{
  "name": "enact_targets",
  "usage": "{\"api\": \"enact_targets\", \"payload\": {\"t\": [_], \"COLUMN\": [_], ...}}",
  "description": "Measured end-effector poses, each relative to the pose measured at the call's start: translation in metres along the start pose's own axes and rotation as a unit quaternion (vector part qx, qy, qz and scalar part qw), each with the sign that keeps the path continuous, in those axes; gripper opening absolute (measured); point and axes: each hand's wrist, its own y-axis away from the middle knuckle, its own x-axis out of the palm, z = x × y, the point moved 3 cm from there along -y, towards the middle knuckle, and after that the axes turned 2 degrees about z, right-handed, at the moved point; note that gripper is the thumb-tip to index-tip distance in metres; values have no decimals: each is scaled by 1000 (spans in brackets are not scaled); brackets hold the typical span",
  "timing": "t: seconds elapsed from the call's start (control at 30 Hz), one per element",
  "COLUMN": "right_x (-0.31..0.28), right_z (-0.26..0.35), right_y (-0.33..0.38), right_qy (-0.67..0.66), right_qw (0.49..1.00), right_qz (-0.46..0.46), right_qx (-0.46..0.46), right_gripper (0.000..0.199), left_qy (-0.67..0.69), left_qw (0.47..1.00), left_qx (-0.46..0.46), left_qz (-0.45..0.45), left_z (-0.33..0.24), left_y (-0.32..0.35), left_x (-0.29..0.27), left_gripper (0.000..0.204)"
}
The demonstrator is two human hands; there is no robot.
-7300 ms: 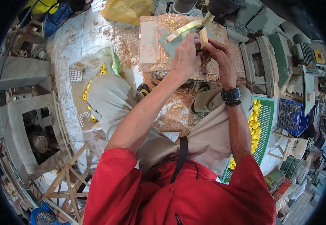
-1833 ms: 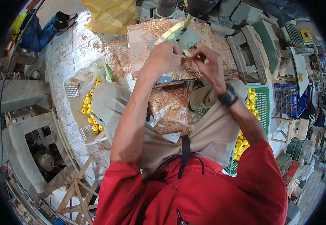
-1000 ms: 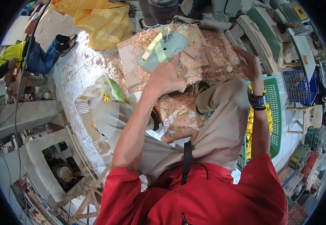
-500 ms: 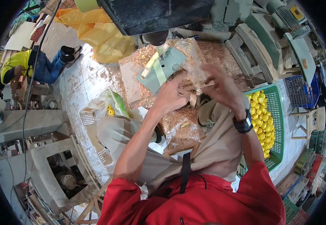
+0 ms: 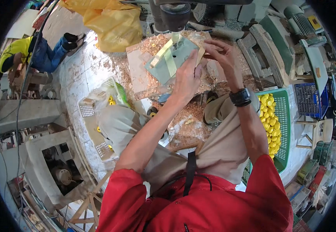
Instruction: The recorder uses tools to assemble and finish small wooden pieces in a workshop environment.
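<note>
Since half a second ago both hands have risen toward twelve o'clock; left hand (image 5: 186, 79) presses flat, fingers spread, on a pale green jig (image 5: 170, 61) on the shavings-covered desk (image 5: 139, 77); right hand (image 5: 224, 58) pinches a small wooden piece (image 5: 201, 56) at the jig's three o'clock edge; yellow blocks fill a green basket (image 5: 283, 116) at four o'clock.

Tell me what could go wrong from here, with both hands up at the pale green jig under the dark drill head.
1. The left hand and right hand sit right beside the pale green jig beneath the dark drill head; fingers could be caught if it comes down.
2. Wood shavings cover the wooden board, so the jig may slip.
3. The black wristwatch could snag near the machine.
</note>
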Motion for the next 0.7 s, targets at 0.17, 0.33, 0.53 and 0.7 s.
{"api": "enact_targets", "payload": {"t": [0.17, 0.33, 0.53, 0.7], "right_x": [22, 28, 39, 31], "right_z": [-13, -22, -29, -40], "right_y": [-8, -31, -43, -49], "right_qy": [24, -17, 235, 175], "right_qw": [999, 998, 948, 978], "right_qz": [-27, -7, -19, 15], "right_qx": [-35, -62, -215, -112], "right_gripper": [41, 41, 32, 31], "left_qy": [-23, -28, -120, -78], "left_qw": [1000, 993, 991, 993], "left_qx": [3, -100, -54, -68], "left_qz": [-5, -55, -22, -48], "left_z": [11, 19, 23, 18], "left_y": [-3, -11, 2, 1], "left_x": [1, -1, -11, -16], "left_gripper": [55, 59, 48, 44]}}
